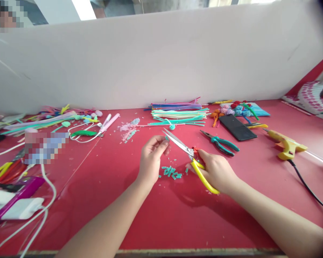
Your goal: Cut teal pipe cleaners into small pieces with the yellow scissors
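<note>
A green pipe cleaner (166, 138), only a small end of it showing, sits pinched between the thumb and forefinger of a worker's left hand (154, 153), over a red table (97, 215). At four o'clock from it, the right hand (216, 167) has its fingers clamped on the yellow handles of a pair of scissors (181, 144), whose blades point toward ten o'clock, their tips just beside the left fingertips. At six o'clock, a loose heap of green snippets (172, 172) lies on the table. Bundled stems (179, 114) in green, cream, blue and purple rest at one o'clock, near the white partition (161, 64). Green-handled pliers (222, 143) lie open at three o'clock, with a dark phone (238, 127) and a yellow glue gun (287, 144) farther out in that direction; pink fluff (126, 127) is scattered toward nine o'clock.
</note>
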Demonstrator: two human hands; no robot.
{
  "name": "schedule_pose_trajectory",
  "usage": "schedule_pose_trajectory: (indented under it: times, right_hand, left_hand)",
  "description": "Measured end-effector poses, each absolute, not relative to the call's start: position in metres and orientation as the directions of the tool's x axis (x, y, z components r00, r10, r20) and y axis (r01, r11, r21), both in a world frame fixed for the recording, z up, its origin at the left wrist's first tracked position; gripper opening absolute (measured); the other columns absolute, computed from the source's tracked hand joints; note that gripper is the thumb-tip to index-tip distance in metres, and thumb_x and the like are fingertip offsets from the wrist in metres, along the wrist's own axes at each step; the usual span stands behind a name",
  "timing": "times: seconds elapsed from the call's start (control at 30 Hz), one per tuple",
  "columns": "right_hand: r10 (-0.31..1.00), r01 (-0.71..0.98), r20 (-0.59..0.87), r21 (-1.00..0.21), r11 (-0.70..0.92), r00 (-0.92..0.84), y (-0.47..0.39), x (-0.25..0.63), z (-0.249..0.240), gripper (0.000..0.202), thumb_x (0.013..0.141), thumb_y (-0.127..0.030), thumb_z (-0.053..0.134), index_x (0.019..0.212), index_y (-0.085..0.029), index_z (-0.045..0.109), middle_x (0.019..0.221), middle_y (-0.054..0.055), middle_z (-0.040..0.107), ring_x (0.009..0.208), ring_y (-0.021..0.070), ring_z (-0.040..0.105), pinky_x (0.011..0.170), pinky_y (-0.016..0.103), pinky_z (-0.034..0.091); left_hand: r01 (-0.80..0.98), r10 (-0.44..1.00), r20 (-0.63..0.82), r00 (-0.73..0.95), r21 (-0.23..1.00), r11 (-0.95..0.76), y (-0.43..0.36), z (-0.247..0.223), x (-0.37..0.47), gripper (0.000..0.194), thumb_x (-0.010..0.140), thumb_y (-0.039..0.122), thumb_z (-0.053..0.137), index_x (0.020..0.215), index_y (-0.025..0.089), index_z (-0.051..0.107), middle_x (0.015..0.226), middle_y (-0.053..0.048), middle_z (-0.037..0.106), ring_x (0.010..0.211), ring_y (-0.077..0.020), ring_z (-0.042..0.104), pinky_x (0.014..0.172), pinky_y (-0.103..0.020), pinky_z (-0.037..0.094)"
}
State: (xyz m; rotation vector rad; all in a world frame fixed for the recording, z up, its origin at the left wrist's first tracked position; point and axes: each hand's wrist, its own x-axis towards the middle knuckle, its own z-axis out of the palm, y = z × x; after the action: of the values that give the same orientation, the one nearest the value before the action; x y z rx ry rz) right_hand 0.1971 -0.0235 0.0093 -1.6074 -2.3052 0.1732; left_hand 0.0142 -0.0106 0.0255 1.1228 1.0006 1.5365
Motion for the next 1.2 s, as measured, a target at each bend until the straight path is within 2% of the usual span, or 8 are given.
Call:
schedule_pose_trajectory:
  times: [0.13, 0.4, 1.2]
  right_hand:
    - [0.918, 0.897, 0.197, -0.219, 0.383, -0.344, -0.0204, 0.2007, 0.0048, 0.030, 0.076, -0.048, 0.034, 0.077, -0.019, 0.043, 0.052, 0.000, 0.050, 0.043, 0.0113, 0.045, 0.043, 0.022, 0.016]
    - [0.901, 0.892, 0.208, -0.174, 0.418, -0.381, -0.0214, 0.2008, 0.0028, 0.029, 0.077, -0.046, 0.034, 0.075, -0.019, 0.043, 0.052, 0.000, 0.052, 0.043, 0.0111, 0.045, 0.043, 0.022, 0.015]
    - [0.907, 0.899, 0.194, -0.164, 0.406, -0.375, -0.0228, 0.2012, 0.0029, 0.034, 0.077, -0.050, 0.031, 0.070, -0.019, 0.042, 0.049, 0.000, 0.049, 0.040, 0.0099, 0.040, 0.042, 0.022, 0.014]
  left_hand:
    - [-0.266, 0.970, 0.193, -0.150, 0.937, -0.228, -0.0106, 0.0260, 0.0136, 0.010, 0.069, 0.022, 0.056, 0.076, 0.015, 0.055, 0.066, 0.000, 0.055, 0.057, -0.0081, 0.049, 0.056, -0.021, 0.039]
    - [-0.317, 0.963, 0.243, -0.114, 0.910, -0.267, -0.0118, 0.0297, 0.0148, 0.005, 0.071, 0.019, 0.053, 0.074, 0.016, 0.055, 0.066, 0.001, 0.056, 0.058, -0.0082, 0.053, 0.058, -0.021, 0.042]
    - [-0.335, 0.964, 0.244, -0.109, 0.904, -0.267, -0.0110, 0.0296, 0.0146, 0.007, 0.072, 0.018, 0.053, 0.078, 0.017, 0.055, 0.068, 0.000, 0.057, 0.058, -0.0085, 0.054, 0.058, -0.022, 0.043]
